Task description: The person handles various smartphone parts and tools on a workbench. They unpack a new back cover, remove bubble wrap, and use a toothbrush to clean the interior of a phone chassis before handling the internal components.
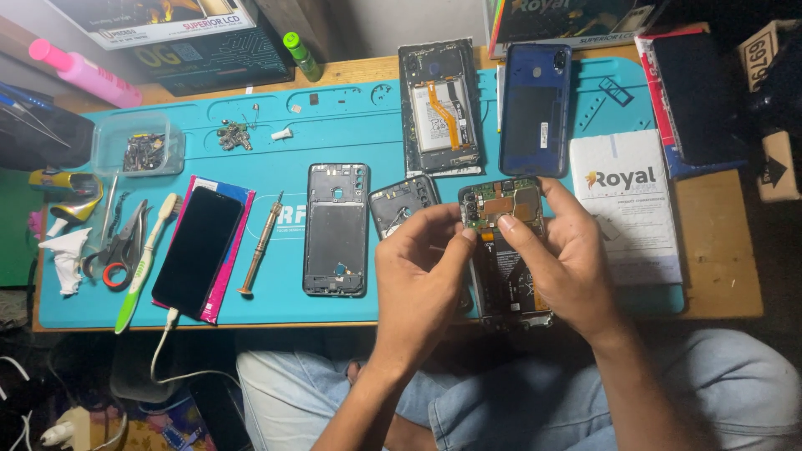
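this is a phone repair bench, likely a small workshop. a teal repair mat [351,138] with moulded trays covers a wooden desk [718,250]. opened phones [440,107] and a bare phone frame [336,228] lie on it, with a screwdriver [261,244], scissors [121,250], a toothbrush [149,259] and a clear tub of small parts [138,144]. boxes of spare screens [167,25] are stacked along the back edge.

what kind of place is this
Most likely a phone repair bench: a turquoise silicone work mat holds an opened phone with an orange flex cable, a bare dark phone frame and a brass-handled screwdriver.
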